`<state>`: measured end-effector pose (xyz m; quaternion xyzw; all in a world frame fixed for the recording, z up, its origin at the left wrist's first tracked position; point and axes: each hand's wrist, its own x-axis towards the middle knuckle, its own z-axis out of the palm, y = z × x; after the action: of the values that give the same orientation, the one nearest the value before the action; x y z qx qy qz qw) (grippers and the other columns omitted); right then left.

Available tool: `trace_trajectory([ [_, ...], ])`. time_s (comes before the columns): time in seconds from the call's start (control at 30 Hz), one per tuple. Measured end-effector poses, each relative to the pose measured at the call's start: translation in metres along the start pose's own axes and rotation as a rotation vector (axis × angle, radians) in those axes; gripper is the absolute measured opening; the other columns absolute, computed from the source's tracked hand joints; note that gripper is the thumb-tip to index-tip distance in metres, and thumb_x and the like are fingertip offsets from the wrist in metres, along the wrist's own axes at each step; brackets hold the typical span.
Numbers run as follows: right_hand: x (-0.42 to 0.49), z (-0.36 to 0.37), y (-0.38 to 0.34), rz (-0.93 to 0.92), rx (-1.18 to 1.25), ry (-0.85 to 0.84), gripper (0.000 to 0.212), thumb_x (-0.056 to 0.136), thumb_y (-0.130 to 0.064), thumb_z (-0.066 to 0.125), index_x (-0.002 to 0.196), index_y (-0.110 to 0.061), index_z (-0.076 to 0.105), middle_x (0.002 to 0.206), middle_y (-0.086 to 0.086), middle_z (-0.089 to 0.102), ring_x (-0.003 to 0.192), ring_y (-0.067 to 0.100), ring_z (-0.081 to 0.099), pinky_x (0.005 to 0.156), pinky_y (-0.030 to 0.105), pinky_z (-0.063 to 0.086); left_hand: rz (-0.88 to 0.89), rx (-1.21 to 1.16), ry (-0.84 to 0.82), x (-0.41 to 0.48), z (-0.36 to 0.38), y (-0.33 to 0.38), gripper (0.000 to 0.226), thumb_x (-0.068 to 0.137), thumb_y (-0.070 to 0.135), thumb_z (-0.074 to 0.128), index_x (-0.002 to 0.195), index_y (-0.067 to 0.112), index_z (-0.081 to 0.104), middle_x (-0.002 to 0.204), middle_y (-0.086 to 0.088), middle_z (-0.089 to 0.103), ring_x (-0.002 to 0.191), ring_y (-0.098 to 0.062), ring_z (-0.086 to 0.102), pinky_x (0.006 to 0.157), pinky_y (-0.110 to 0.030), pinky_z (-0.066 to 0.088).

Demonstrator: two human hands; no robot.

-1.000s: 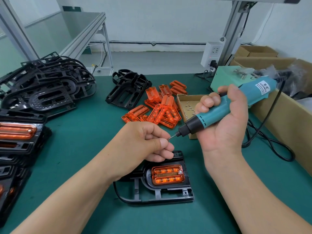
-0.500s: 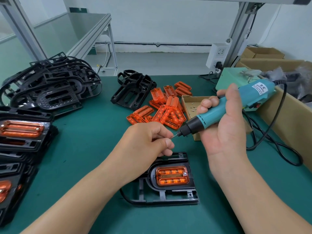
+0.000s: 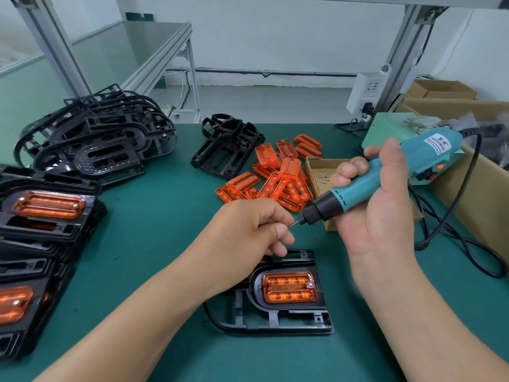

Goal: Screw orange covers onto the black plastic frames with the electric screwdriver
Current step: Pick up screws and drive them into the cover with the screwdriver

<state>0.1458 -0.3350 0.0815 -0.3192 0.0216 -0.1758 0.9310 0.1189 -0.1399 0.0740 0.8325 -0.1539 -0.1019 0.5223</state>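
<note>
Little has moved over the last second: the left hand [image 3: 248, 230] has stayed curled, thumb and forefinger pinched on what looks like a small screw [image 3: 292, 223], and the bit has stayed against those fingertips. Only the view has shifted a touch. I take it the screw is being loaded onto the bit, not yet driven.

Below both hands, nearer the person, the black frame [image 3: 275, 318] lies flat with an orange cover [image 3: 289, 287] seated in it. The cover's long axis runs left to right. A seated screw [image 3: 310, 284] shows at its right end, under the right wrist. The left end looks unfilled, so that is probably the next hole.

The screwdriver [image 3: 366, 186] is tilted, not upright. Its long axis runs from the cord end, beyond the right hand, down and leftward, bit pointing at the left fingertips. It would need swinging tip-down over the cover.

The right hand [image 3: 377, 213] is wrapped round the barrel, fingers curled over the top, thumb up along the near side.
</note>
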Motion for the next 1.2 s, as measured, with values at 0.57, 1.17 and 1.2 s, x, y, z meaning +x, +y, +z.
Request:
trace_trajectory([
  [0.57,0.000,-0.001,0.000,0.026,0.019,-0.049,0.018,0.106,-0.028,0.062,0.098,-0.013,0.056,0.073,-0.001,0.049,0.064,0.012,0.052,0.060,0.024,0.048,0.094,0.082,-0.056,-0.001,-0.002,-0.002,0.020,0.101,0.028,0.068,0.118,0.038,0.066,0.096,0.025,0.077,0.097,0.006,0.071,0.089,-0.021,0.049],
  [1.17,-0.022,0.009,0.011,0.178,-0.150,-0.354,0.011,0.099,-0.021,0.060,0.094,-0.015,0.053,0.068,-0.001,0.046,0.054,0.013,0.048,0.050,0.023,0.042,-0.014,0.536,-0.372,0.004,-0.044,-0.014,0.038,0.087,0.053,0.072,0.123,0.042,0.066,0.108,0.024,0.063,0.101,0.004,0.060,0.088,-0.021,0.049],
  [1.2,-0.024,0.011,0.012,0.185,-0.162,-0.372,0.013,0.097,-0.021,0.062,0.094,-0.015,0.051,0.068,0.000,0.046,0.053,0.013,0.048,0.049,0.024,0.042,-0.015,0.568,-0.399,0.004,-0.044,-0.014,0.043,0.085,0.057,0.071,0.125,0.042,0.065,0.110,0.024,0.060,0.102,0.004,0.058,0.089,-0.022,0.049],
])
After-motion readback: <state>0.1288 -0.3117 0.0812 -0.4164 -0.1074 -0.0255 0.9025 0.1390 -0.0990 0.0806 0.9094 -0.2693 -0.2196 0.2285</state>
